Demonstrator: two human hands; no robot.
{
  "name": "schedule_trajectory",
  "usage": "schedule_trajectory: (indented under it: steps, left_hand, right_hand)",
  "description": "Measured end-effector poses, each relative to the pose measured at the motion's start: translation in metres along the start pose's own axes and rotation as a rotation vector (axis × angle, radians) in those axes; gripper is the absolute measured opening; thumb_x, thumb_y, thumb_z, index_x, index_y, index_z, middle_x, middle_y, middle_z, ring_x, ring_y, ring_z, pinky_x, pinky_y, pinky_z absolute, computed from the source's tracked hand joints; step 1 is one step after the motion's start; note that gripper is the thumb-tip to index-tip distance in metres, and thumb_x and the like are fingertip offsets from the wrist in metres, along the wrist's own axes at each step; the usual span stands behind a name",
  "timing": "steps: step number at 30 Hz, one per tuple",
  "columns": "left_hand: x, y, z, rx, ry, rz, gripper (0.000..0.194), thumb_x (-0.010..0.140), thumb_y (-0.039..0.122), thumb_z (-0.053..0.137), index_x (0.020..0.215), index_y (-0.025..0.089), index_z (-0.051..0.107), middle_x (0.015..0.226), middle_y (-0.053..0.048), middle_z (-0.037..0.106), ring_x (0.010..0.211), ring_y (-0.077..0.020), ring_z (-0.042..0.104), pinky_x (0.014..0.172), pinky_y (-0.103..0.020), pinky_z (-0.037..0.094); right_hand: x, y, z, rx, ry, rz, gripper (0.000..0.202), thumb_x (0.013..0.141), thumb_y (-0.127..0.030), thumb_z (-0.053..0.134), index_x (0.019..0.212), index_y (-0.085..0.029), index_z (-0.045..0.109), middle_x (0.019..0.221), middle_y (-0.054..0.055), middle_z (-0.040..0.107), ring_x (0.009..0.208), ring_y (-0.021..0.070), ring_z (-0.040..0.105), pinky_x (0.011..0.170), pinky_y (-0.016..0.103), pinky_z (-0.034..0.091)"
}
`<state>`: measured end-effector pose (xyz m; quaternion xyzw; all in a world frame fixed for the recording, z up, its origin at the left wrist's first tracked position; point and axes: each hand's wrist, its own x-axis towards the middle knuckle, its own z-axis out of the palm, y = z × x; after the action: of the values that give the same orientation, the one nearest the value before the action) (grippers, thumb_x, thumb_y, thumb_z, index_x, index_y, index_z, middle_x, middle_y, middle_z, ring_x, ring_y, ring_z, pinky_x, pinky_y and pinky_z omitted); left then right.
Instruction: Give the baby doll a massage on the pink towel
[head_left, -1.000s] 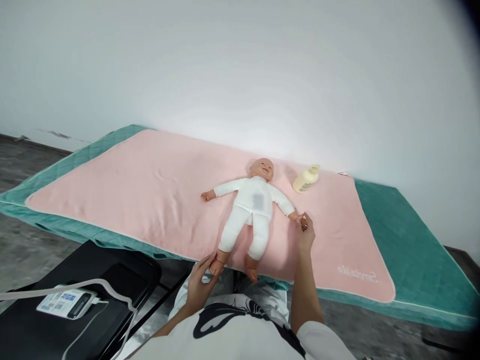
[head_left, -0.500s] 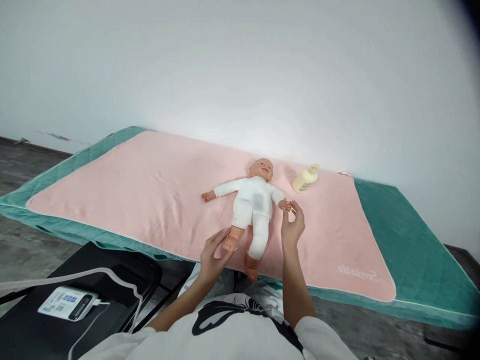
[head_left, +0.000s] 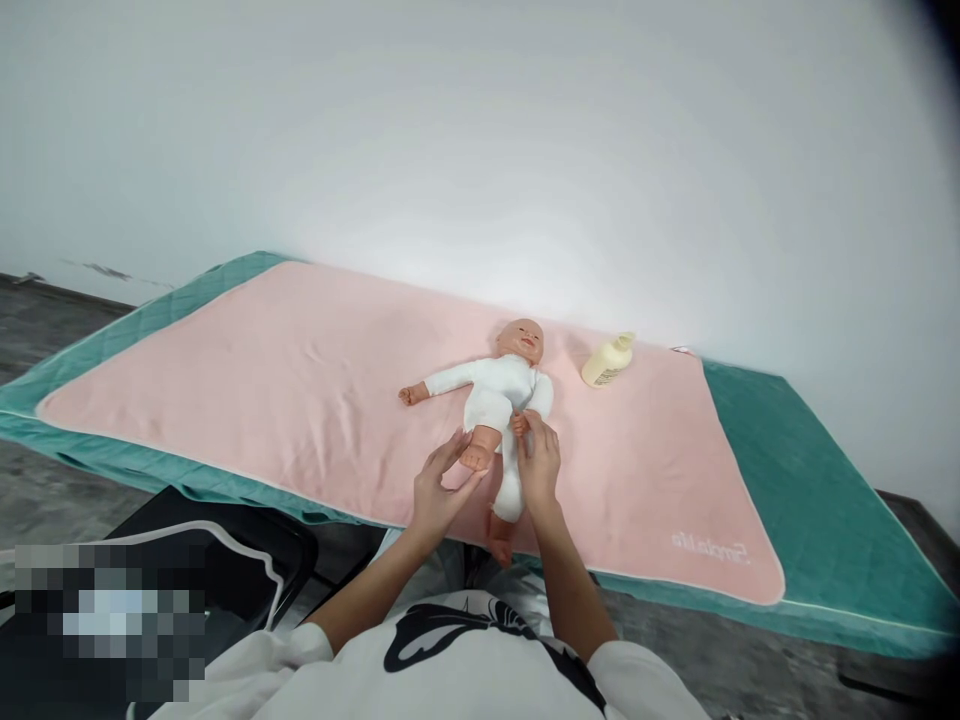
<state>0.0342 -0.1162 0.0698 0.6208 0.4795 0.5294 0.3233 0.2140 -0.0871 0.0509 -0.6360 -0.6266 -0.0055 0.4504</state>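
A baby doll [head_left: 513, 372] with a white cloth body lies on its back on a pink mat [head_left: 360, 380], its head toward the wall. My left hand [head_left: 441, 485] is closed around the doll's bare foot on the left side, and that leg is bent up toward the belly. Between the fingertips of my right hand [head_left: 540, 460] is the doll's small hand, drawn across its body near the hip. The other leg lies straight toward me, its foot at the mat's edge. The doll's other arm stretches out to the left.
A pale yellow pump bottle [head_left: 607, 361] stands tilted-looking beside the doll's head. Under the mat is a green quilted pad [head_left: 795, 470]. A white wall [head_left: 480, 150] rises behind. At lower left is a black chair [head_left: 232, 570] with a white cable and a blurred-out patch.
My left hand has pushed the doll's foot up toward its belly. My right hand has brought the doll's hand inward from the right, across its body toward the raised leg.
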Motion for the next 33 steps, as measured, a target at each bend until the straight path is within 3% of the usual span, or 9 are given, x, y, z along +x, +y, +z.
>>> schedule_trajectory:
  steps: [5, 11, 19, 27, 33]
  left_hand:
    - [-0.006, -0.004, -0.002, 0.039, 0.003, 0.021, 0.060, 0.079, 0.032, 0.070, 0.134, 0.020, 0.050, 0.126, -0.010, 0.064, 0.114, -0.0268, 0.062, 0.100, -0.044, 0.052]
    - [-0.018, -0.017, -0.011, 0.247, 0.004, 0.228, 0.047, 0.082, 0.028, 0.066, 0.128, 0.023, 0.056, 0.122, -0.006, 0.067, 0.116, -0.0253, 0.061, 0.103, -0.044, 0.051]
    - [-0.037, -0.025, -0.032, 0.375, 0.001, 0.517, 0.058, 0.082, 0.022, 0.066, 0.137, 0.024, 0.047, 0.114, -0.007, 0.070, 0.104, -0.0237, 0.068, 0.094, -0.042, 0.056]
    - [-0.071, -0.039, -0.051, 0.458, -0.026, 0.469, 0.053, 0.084, 0.021, 0.064, 0.135, 0.023, 0.049, 0.112, -0.006, 0.071, 0.102, -0.0239, 0.068, 0.092, -0.040, 0.057]
    - [-0.086, -0.060, -0.060, 0.530, -0.021, 0.398, 0.045, 0.083, 0.026, 0.064, 0.128, 0.022, 0.056, 0.107, -0.006, 0.073, 0.103, -0.0259, 0.068, 0.087, -0.039, 0.059]
  right_hand:
    - [0.003, 0.002, -0.008, 0.035, 0.029, 0.028, 0.036, 0.093, -0.029, 0.043, 0.126, -0.022, 0.054, 0.121, 0.010, 0.064, 0.110, 0.0219, 0.059, 0.095, 0.041, 0.047]
    - [0.010, 0.016, -0.024, 0.080, 0.105, 0.156, 0.040, 0.090, -0.031, 0.046, 0.128, -0.021, 0.053, 0.122, 0.010, 0.062, 0.111, 0.0225, 0.058, 0.098, 0.043, 0.046]
    - [0.012, 0.054, -0.051, 0.193, 0.161, 0.429, 0.057, 0.084, -0.037, 0.053, 0.137, -0.017, 0.048, 0.134, 0.014, 0.056, 0.109, 0.0242, 0.061, 0.094, 0.042, 0.049]
    - [-0.003, 0.096, -0.063, 0.197, 0.083, 0.560, 0.058, 0.080, -0.038, 0.055, 0.133, -0.014, 0.056, 0.128, 0.016, 0.059, 0.113, 0.0279, 0.059, 0.098, 0.045, 0.046]
    - [-0.015, 0.109, -0.063, 0.275, 0.063, 0.671, 0.060, 0.079, -0.040, 0.059, 0.133, -0.014, 0.055, 0.128, 0.015, 0.062, 0.115, 0.0286, 0.059, 0.102, 0.046, 0.044]
